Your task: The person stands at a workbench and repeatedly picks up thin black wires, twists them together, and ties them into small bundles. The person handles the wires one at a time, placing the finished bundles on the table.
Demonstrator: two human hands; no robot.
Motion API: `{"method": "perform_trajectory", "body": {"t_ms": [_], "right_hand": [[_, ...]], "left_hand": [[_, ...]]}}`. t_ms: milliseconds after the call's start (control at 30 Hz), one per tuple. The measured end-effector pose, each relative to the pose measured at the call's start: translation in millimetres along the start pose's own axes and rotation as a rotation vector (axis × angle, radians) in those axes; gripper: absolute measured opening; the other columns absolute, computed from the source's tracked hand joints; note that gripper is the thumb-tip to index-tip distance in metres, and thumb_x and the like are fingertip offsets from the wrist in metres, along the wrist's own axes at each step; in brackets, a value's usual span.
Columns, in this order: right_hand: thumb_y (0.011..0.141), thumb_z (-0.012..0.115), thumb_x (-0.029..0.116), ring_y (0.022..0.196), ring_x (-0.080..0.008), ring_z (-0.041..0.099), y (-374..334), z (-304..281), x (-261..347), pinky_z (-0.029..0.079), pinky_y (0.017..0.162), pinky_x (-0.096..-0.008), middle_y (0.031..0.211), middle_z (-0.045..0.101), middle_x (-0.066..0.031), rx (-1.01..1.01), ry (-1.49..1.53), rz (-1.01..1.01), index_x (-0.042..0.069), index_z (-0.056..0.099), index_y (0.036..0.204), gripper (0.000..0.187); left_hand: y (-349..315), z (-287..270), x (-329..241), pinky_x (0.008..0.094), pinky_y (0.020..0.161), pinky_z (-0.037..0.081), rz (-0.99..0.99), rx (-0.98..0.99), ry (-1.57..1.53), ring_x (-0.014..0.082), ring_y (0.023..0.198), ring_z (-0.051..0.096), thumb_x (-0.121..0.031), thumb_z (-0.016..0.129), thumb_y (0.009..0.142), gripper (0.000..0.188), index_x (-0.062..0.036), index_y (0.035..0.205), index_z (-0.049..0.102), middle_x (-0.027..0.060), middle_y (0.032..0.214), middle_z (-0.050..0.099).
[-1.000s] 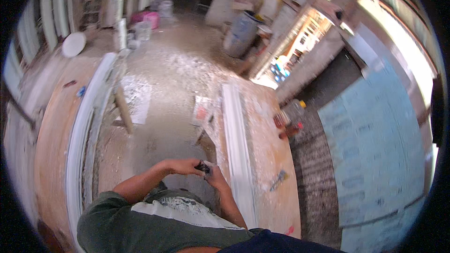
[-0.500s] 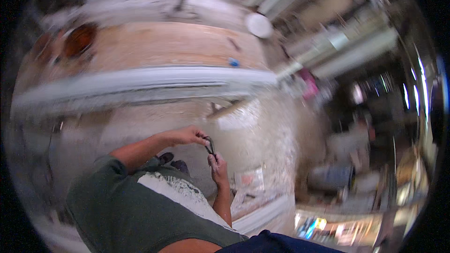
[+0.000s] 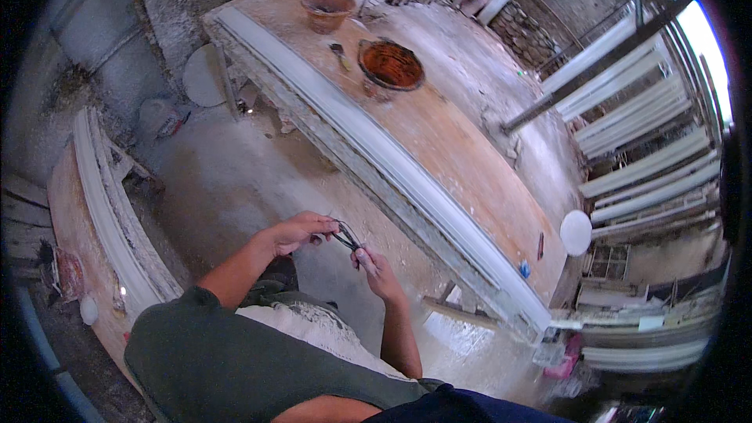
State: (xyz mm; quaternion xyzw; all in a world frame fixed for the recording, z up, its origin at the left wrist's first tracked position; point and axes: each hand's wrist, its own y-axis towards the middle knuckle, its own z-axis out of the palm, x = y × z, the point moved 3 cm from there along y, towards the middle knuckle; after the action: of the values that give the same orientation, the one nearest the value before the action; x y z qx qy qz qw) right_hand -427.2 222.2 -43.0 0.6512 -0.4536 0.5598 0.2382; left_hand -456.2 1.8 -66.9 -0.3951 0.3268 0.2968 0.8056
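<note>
My left hand (image 3: 304,233) and my right hand (image 3: 374,268) are raised in front of my shirt, a short way apart. Between them runs a thin dark looped strip (image 3: 345,236), like cord or wire; its exact kind is too small to make out. The left fingers pinch its upper end, while the right thumb and fingers close on its lower end. Beyond both hands lies a long white moulding (image 3: 368,141) along the near edge of a wooden work table (image 3: 462,164).
On the table are an orange-stained bowl (image 3: 392,66), a brown pot (image 3: 327,9), a brush (image 3: 340,55) and a small blue object (image 3: 524,269). Another white moulding (image 3: 117,211) lies on a bench at left. A slanting metal post (image 3: 580,74) stands beyond the table.
My view has swung left, so the table now slants down to the right and the left bench shows. Both hands still hold the dark looped strip.
</note>
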Motion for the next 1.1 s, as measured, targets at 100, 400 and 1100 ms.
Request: {"method": "perform_trajectory", "body": {"t_ms": [100,400,1100], "right_hand": [[0.102,0.044,0.031,0.075,-0.0136,0.051,66.2,30.9,9.4,0.042,0.073,-0.0286,0.076,0.053,-0.0017,0.075,0.051,0.0,0.002,0.058,0.089,0.035],[0.094,0.06,0.037,0.073,-0.0106,0.05,294.5,117.6,81.4,0.042,0.067,-0.029,0.075,0.058,-0.0007,0.225,-0.02,-0.091,0.004,0.071,0.101,0.035],[0.093,0.06,0.034,0.076,-0.0321,0.063,750.7,199.3,148.1,0.049,0.073,-0.0408,0.084,0.066,-0.0196,0.615,-0.098,-0.353,0.006,0.069,0.109,0.034]], "left_hand": [[-19.2,-54.4,-27.3,0.0219,0.069,0.035,0.064,-0.097,-0.086,0.0048,0.08,0.051,-0.031,0.062,0.093,0.023,-0.0104,0.101,0.068,-0.0059,0.088,0.061],[-75.3,-240.6,-141.3,0.0221,0.072,0.038,0.324,-0.432,-0.021,0.0056,0.081,0.052,-0.025,0.061,0.093,0.026,-0.0048,0.109,0.066,-0.0041,0.088,0.062],[-9.0,-549.8,-330.3,0.0261,0.075,0.041,0.204,-0.834,0.027,0.0099,0.088,0.054,-0.025,0.061,0.093,0.03,-0.0048,0.115,0.064,0.0009,0.099,0.066]]}}
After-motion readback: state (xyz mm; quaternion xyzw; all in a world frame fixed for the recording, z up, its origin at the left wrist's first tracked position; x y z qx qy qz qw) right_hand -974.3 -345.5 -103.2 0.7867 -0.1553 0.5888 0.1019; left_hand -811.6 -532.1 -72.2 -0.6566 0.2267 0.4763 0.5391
